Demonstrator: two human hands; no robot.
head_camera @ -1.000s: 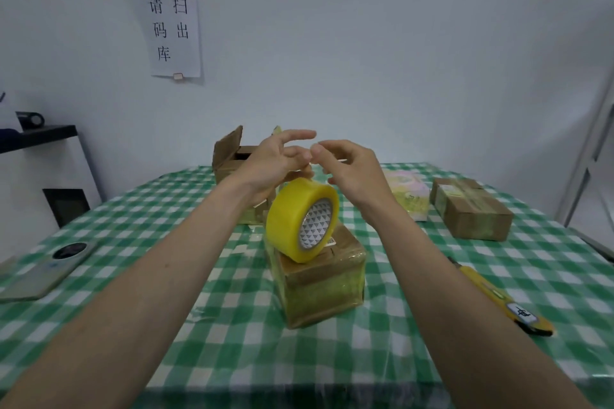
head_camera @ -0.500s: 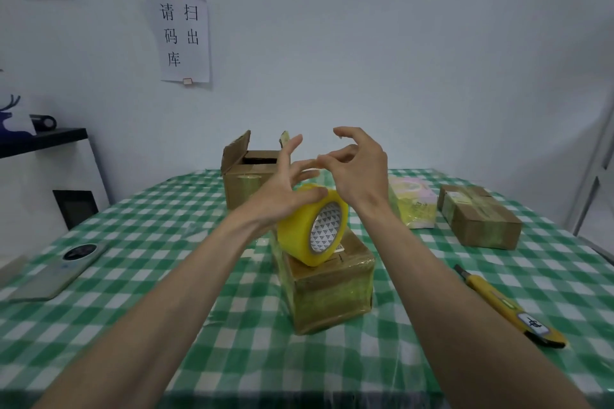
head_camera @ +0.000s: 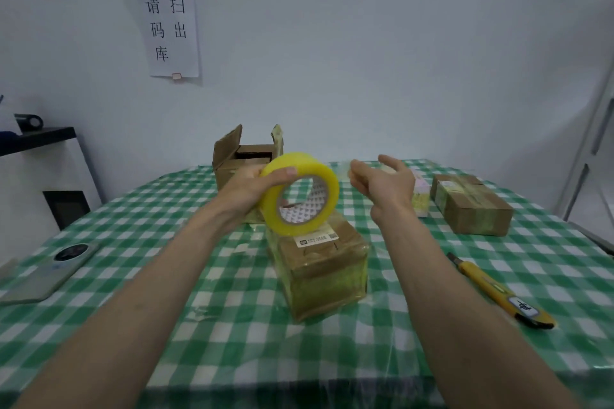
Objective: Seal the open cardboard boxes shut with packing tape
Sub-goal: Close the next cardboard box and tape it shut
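Boxes first: open box (head_camera: 247, 163) at the far side of the checked table (head_camera: 133, 309), flaps up, unsealed, just behind the left hand. Nearer, at table centre, box (head_camera: 320, 271) with flaps down and glossy tape over it, label on top; looks sealed or nearly so. Third taped box (head_camera: 471, 207) well apart at the right.

Tape roll (head_camera: 300, 194) now lifted clear above the centre box, where half a second ago it sat low against that box's top. Gripped by the left hand (head_camera: 249, 189), thumb over the outer rim, fingers behind.

Right hand (head_camera: 382, 181) now drawn away to the right of the roll, no longer touching the left; fingers loosely curled at what appears to be a pulled-out clear strip (head_camera: 345, 173). Cannot tell for certain that the end is pinched.

Judging by that: free end found, a length being drawn off, probably for the open box behind.

Yellow cutter (head_camera: 498, 292) lying at right, untouched.
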